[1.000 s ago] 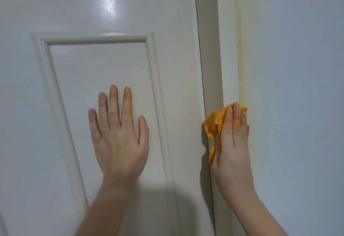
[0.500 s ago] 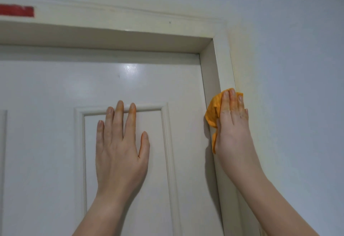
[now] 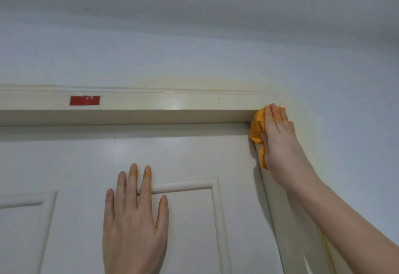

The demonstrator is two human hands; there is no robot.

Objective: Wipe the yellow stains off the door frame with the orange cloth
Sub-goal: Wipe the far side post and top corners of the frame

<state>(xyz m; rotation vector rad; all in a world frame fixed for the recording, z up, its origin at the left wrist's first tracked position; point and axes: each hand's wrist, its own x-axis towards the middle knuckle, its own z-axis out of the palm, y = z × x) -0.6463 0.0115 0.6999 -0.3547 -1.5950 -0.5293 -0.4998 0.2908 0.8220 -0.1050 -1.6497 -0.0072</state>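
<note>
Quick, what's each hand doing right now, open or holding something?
Left hand: open, flat against the door.
Right hand: open, pressing the orange cloth onto the upper corner of the door frame.

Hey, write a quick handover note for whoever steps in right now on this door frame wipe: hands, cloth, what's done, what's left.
Left hand: open, flat on the door, holding nothing.
Right hand: straight fingers press the orange cloth onto the door frame at its top right corner.
Done: the wipe is at that corner; how clean the upright below is cannot be judged.
Left: yellow stains show along the top edge and on the wall above; probably wipe leftwards next.
</note>
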